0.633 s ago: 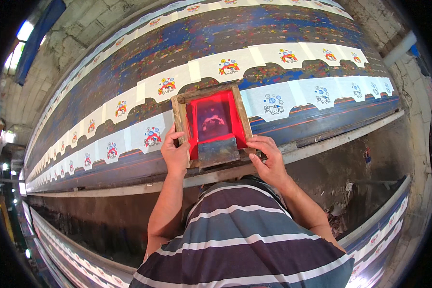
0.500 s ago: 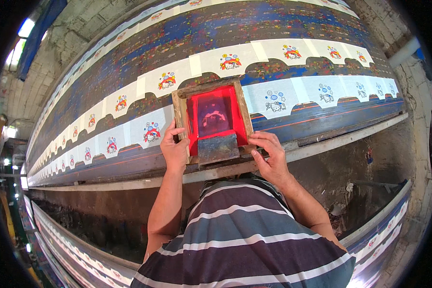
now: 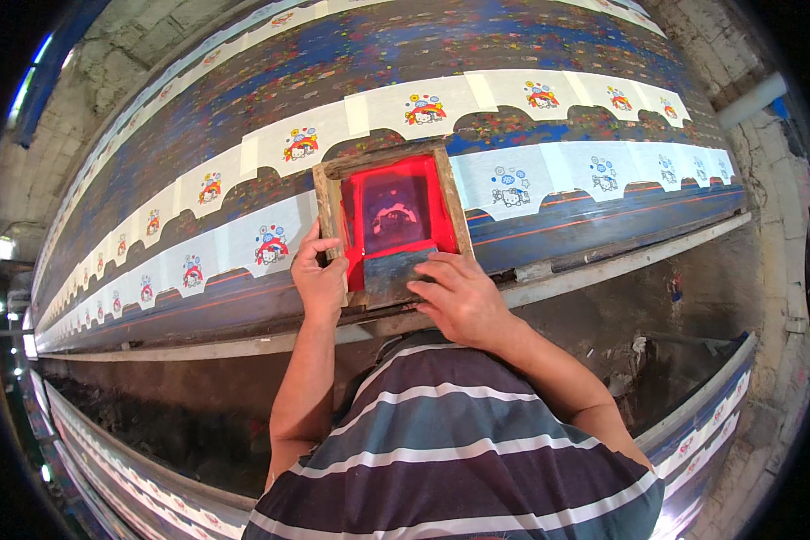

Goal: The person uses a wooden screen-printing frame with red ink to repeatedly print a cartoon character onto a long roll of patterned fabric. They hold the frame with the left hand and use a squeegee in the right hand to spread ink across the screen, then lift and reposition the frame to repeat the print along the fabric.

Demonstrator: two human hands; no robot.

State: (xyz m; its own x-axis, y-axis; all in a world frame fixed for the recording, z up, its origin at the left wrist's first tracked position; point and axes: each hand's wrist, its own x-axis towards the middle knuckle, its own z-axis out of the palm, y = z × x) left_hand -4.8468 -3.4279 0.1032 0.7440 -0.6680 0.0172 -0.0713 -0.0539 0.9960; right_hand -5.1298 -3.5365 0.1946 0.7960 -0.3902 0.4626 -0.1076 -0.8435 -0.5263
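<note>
A wooden-framed printing screen [image 3: 464, 216] with red ink round a dark mesh window lies on the near edge of the long table. My left hand [image 3: 319, 279] grips its left side, thumb and fingers round the wood. Inside, at the near end, a flat dark squeegee [image 3: 387, 277] leans across the red ink. Over its right end is my right hand [image 3: 463, 292], palm down, fingers apart and slightly bent. The fingertips meet the squeegee, and its right end is hidden under them. The print beneath the screen is mostly covered.
White fabric pieces lie in rows along the table; those left of the screen [image 3: 272, 245] carry red in their print, those right of it [image 3: 511, 184] only blue and dark lines. A pale rail [image 3: 603, 273] edges the table. Another printed row [image 3: 693, 450] stands behind me at right.
My right hand has left the screen's right side and moved left onto the squeegee. My left hand keeps its hold on the screen. The view has shifted slightly.
</note>
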